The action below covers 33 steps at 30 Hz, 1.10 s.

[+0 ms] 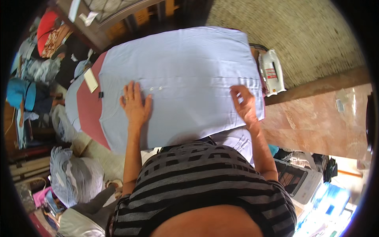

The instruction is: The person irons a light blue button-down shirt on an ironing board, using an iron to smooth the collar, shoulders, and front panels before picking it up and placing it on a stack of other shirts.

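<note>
A light blue garment, apparently a shirt [177, 59], lies spread over a board with a maroon cover [89, 106]. A strip with small shiny buttons runs across its middle. My left hand [135, 104] rests on the cloth with its fingers apart, just left of the buttons. On the strip's right part, my right hand [245, 103] has its fingers curled in a pinch at the cloth; the fingertips are partly hidden. A cream card tag [90, 81] lies at the left, near a small black label [101, 94] on the garment.
A white iron [272, 73] rests beyond the board's right end, near a reddish stone ledge [316, 122]. Bundles of cloth [75, 175] sit on the floor at left. Other people [53, 35] sit at the far left. A grey plastic case [296, 179] stands at lower right.
</note>
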### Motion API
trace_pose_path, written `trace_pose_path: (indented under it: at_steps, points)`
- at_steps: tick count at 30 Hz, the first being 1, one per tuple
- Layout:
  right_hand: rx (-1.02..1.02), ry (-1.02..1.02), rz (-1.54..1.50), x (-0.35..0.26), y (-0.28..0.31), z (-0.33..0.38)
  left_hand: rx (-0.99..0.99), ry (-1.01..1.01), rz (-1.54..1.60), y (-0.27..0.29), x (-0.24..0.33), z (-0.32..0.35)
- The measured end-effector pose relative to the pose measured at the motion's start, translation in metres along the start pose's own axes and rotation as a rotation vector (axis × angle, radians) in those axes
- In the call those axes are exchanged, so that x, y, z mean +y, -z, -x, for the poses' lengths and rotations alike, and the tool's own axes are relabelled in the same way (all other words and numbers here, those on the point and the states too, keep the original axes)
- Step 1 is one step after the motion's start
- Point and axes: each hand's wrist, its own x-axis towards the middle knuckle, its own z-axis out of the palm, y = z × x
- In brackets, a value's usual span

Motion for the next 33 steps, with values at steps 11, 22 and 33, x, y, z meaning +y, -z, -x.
trace_pose_path:
  at_steps: [11,22,33]
  points:
    - [0.452,-0.171,0.947,0.165,0.22,-0.059,0.058,-0.049,0.002,-0.035,0.055,-0.032]
    - [0.513,0.076,0.255,0.044,0.079,0.055,0.178,-0.805,0.441,-0.044,0.21,-0.058]
    - [0.507,-1.349,0.344,0.092,-0.044,0.4,-0.184,-1.264,0.452,-0.082,0.34,-0.045]
